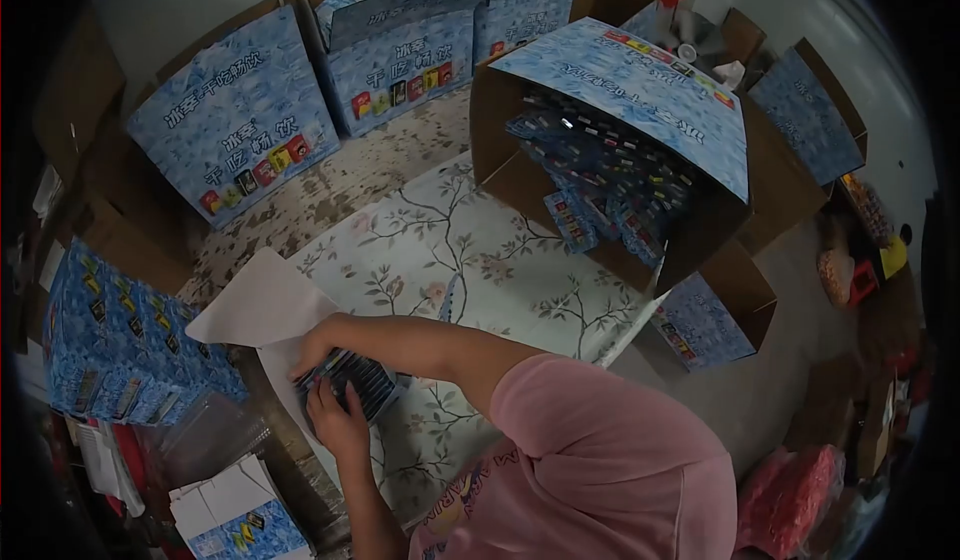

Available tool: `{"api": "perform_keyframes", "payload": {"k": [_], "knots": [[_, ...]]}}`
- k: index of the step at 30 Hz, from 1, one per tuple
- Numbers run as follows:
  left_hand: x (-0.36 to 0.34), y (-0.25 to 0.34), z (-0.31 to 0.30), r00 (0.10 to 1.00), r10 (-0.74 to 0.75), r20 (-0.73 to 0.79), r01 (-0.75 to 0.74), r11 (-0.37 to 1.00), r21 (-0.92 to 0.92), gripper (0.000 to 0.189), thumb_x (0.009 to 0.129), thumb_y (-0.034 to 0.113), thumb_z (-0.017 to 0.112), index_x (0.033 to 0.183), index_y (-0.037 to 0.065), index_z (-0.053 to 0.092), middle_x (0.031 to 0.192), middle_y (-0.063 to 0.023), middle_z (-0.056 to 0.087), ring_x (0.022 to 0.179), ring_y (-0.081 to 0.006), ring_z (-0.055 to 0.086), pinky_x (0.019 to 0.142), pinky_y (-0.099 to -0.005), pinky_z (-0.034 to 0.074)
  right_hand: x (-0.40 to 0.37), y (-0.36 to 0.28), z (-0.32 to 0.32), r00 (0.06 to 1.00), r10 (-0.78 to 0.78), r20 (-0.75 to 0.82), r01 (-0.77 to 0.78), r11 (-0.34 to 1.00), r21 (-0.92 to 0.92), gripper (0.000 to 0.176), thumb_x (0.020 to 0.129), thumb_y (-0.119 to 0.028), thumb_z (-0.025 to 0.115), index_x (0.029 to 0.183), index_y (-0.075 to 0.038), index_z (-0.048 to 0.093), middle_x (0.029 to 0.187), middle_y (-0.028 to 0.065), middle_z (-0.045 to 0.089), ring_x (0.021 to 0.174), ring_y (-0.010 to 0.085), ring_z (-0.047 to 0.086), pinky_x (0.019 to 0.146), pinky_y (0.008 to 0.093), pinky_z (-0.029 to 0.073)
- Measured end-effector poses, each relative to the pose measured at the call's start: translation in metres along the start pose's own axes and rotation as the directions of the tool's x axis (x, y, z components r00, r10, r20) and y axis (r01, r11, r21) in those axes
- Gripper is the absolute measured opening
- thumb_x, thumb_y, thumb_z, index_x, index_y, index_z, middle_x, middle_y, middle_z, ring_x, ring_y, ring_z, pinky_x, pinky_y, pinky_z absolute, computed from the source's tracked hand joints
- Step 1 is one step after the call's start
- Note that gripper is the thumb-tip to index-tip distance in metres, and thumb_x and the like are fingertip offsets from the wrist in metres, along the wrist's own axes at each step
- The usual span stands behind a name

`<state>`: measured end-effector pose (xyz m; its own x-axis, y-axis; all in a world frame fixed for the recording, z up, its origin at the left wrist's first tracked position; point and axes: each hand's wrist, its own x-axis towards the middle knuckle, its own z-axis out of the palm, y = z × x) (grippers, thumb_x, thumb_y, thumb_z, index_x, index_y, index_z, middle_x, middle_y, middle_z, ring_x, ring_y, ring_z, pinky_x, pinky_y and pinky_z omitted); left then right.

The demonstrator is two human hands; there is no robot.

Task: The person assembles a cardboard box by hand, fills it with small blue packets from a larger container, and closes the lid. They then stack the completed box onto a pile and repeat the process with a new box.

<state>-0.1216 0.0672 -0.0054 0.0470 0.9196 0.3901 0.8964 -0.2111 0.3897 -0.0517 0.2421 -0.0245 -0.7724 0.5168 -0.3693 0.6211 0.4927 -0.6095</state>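
Note:
A small open box with white flaps (265, 300) stands on the floral-covered table (440, 230). A row of thin dark packets (365, 385) fills it. My left hand (338, 420) rests on the near end of the row, fingers spread over the packet tops. Beyond it, my right hand (312, 348) reaches in from the right, bent down at the box's inner side. Its fingertips are hidden, and what they hold, if anything, cannot be made out.
A large open carton (610, 70) of blue packets lies at the back right. Blue printed cartons (240, 110) line the back. Stacked blue boxes (125, 340) stand at left, with flat white-and-blue boxes (240, 510) below them. A pink plastic bag (790, 500) lies at lower right.

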Motion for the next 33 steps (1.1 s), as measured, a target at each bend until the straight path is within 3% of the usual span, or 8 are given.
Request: {"api": "perform_keyframes", "payload": {"k": [3,5,10,12,14,19,26,33], "knots": [[-0.003,-0.005,-0.002,0.998,-0.016,0.054,0.015,1.0,0.009,0.036,0.083,0.019,0.059,0.112,-0.002,0.053,0.114,-0.0205,0.05,0.103,-0.0394,0.049,0.085,-0.0448,0.041,-0.024,-0.012,-0.005,0.984,-0.058,-0.17,0.06,0.998,0.005,0.067,0.083,-0.062,0.039,0.105,-0.003,0.062,0.105,0.0194,0.059,0.099,0.0361,0.053,0.087,0.0403,0.04],[-0.002,-0.004,-0.001,0.999,0.047,-0.017,-0.047,0.999,-0.012,0.033,0.085,0.018,0.058,0.11,-0.002,0.054,0.114,-0.0193,0.051,0.103,-0.0352,0.051,0.084,-0.0426,0.043,-0.069,-0.011,0.0,0.704,-0.263,-0.66,0.293,0.954,-0.068,0.049,0.084,-0.049,0.05,0.103,-0.005,0.061,0.103,0.0157,0.058,0.097,0.0333,0.054,0.085,0.039,0.042],[0.002,0.048,-0.051,0.996,-0.014,-0.094,-0.047,0.782,-0.621,0.024,0.086,0.014,0.056,0.105,-0.001,0.057,0.107,-0.0153,0.057,0.093,-0.0239,0.056,0.078,-0.0355,0.045,-0.266,0.059,0.016,0.418,0.173,-0.892,0.086,0.97,0.228,0.027,0.084,-0.022,0.06,0.105,-0.005,0.059,0.102,0.0119,0.059,0.095,0.0231,0.057,0.08,0.0315,0.046],[0.006,0.113,-0.119,0.96,0.279,-0.025,-0.039,0.044,-0.998,0.023,0.086,0.019,0.058,0.104,0.005,0.06,0.099,-0.0122,0.06,0.084,-0.0212,0.057,0.073,-0.0354,0.045,-0.335,0.111,0.035,0.293,0.516,-0.805,-0.032,0.847,0.531,0.027,0.086,-0.023,0.058,0.104,-0.002,0.06,0.097,0.009,0.063,0.086,0.0151,0.058,0.077,0.0274,0.047],[0.013,0.164,-0.158,0.806,0.556,-0.2,-0.014,-0.321,-0.947,0.035,0.089,0.04,0.048,0.088,0.006,0.056,0.083,-0.0076,0.054,0.074,-0.0195,0.055,0.073,-0.0375,0.043,-0.395,0.185,0.056,0.132,0.552,-0.823,0.067,0.823,0.564,0.028,0.086,-0.023,0.059,0.107,-0.005,0.059,0.093,0.0063,0.064,0.082,0.014,0.059,0.07,0.0275,0.048],[-0.055,0.142,-0.187,0.858,0.466,-0.214,-0.119,-0.225,-0.967,0.035,0.09,0.039,0.047,0.088,0.006,0.056,0.083,-0.0076,0.054,0.074,-0.0197,0.055,0.073,-0.0377,0.043,-0.457,0.202,0.041,0.121,0.86,-0.495,0.629,0.32,0.709,0.02,0.084,-0.023,0.058,0.094,-0.005,0.058,0.084,0.0077,0.063,0.073,0.0148,0.06,0.059,0.0264,0.047],[-0.046,0.191,-0.173,0.815,0.51,-0.276,-0.262,-0.101,-0.96,0.034,0.09,0.038,0.046,0.087,0.006,0.057,0.083,-0.0076,0.055,0.074,-0.0199,0.055,0.073,-0.0381,0.043,-0.425,0.259,0.022,0.271,0.823,-0.499,0.783,0.113,0.611,0.028,0.084,-0.023,0.058,0.106,-0.006,0.053,0.087,0.0108,0.063,0.078,0.0204,0.061,0.062,0.0294,0.05],[-0.033,0.198,-0.172,0.75,0.57,-0.337,-0.39,-0.031,-0.92,0.033,0.091,0.037,0.045,0.086,0.006,0.057,0.083,-0.0076,0.055,0.074,-0.0201,0.055,0.074,-0.0384,0.043,-0.375,0.29,-0.059,0.182,0.882,-0.435,0.941,-0.028,0.337,0.059,0.079,-0.043,0.063,0.118,-0.004,0.041,0.12,0.0158,0.048,0.099,0.0293,0.055,0.087,0.0404,0.045]]}}
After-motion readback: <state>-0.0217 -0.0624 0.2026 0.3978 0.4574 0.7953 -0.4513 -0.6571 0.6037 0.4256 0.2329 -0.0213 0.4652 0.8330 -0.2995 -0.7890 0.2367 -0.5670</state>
